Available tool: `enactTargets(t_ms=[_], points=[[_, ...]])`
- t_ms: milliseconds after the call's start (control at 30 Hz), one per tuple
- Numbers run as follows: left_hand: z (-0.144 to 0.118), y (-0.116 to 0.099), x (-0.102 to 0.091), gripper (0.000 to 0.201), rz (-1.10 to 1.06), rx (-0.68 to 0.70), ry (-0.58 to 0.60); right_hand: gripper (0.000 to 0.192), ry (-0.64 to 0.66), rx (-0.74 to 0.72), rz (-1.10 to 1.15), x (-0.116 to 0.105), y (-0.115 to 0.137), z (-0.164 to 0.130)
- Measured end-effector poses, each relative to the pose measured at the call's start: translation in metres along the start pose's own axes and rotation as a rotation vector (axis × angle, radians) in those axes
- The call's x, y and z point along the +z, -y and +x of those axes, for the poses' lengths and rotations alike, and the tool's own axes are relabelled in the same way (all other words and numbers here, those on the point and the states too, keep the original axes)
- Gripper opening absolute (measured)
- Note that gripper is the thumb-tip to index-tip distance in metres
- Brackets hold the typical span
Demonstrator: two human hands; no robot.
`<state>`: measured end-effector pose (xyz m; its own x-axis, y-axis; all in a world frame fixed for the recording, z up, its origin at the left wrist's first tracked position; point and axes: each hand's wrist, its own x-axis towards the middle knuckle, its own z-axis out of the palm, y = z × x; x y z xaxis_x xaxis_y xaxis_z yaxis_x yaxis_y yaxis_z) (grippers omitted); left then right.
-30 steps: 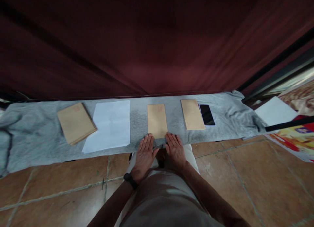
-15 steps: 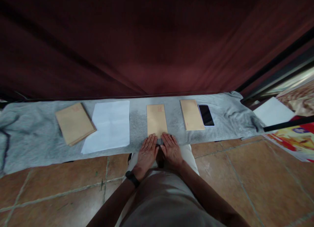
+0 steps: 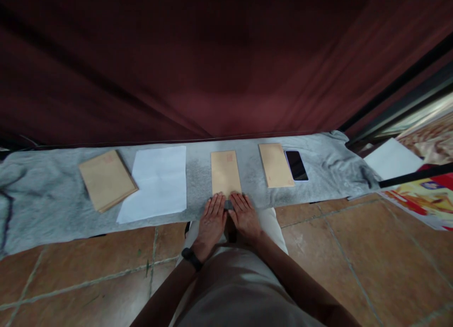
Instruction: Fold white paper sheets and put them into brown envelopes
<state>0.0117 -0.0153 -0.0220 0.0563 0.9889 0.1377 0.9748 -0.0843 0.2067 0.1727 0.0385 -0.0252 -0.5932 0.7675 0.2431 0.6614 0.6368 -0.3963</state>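
A brown envelope [image 3: 225, 172] lies in the middle of a grey cloth [image 3: 42, 199] spread on the floor. My left hand [image 3: 211, 218] and my right hand [image 3: 243, 214] lie flat side by side at the cloth's near edge, fingertips touching the envelope's near end. Both hands hold nothing and their fingers are spread. A black band sits on my left wrist. Left of the envelope lies a white sheet of paper [image 3: 157, 182], and further left a stack of brown envelopes [image 3: 106, 179]. To the right lie another brown envelope [image 3: 275, 164] and a black phone [image 3: 296, 165].
A dark red curtain [image 3: 198, 62] hangs behind the cloth. Brown floor tiles [image 3: 354, 251] surround me. At the far right are a white sheet [image 3: 392, 159], a black bar [image 3: 414, 176] and colourful printed material [image 3: 424, 202]. My light trousers [image 3: 230, 284] fill the bottom centre.
My two hands have slid closer together at the near end of the middle envelope. The view has shifted slightly.
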Motion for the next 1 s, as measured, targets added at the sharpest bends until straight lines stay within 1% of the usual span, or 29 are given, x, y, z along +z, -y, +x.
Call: enactTargets(t_ms=[100, 167, 467, 567, 700, 867, 1000], points=[[0.003, -0.002, -0.001, 0.058, 0.004, 0.020, 0.019, 0.051, 0.030, -0.026, 0.005, 0.003, 0.008, 0.005], [0.003, -0.001, -0.003, 0.057, 0.009, 0.019, 0.014, 0.051, 0.029, -0.021, -0.004, 0.004, 0.008, 0.005], [-0.007, 0.009, -0.006, 0.052, 0.010, -0.103, -0.061, 0.050, -0.037, 0.042, -0.035, 0.001, -0.009, -0.008], [-0.007, 0.011, -0.007, 0.049, 0.007, -0.132, -0.078, 0.051, -0.062, 0.055, -0.041, 0.000, -0.013, -0.012], [0.002, 0.013, -0.007, 0.044, -0.062, -0.186, -0.110, 0.052, -0.077, 0.082, -0.055, 0.000, -0.014, -0.014], [0.023, 0.015, -0.006, 0.043, -0.203, -0.276, -0.202, 0.051, -0.090, 0.102, -0.043, 0.001, -0.011, -0.013], [0.037, 0.015, -0.006, 0.046, -0.301, -0.398, -0.206, 0.051, -0.081, 0.117, -0.019, 0.000, -0.009, -0.010]])
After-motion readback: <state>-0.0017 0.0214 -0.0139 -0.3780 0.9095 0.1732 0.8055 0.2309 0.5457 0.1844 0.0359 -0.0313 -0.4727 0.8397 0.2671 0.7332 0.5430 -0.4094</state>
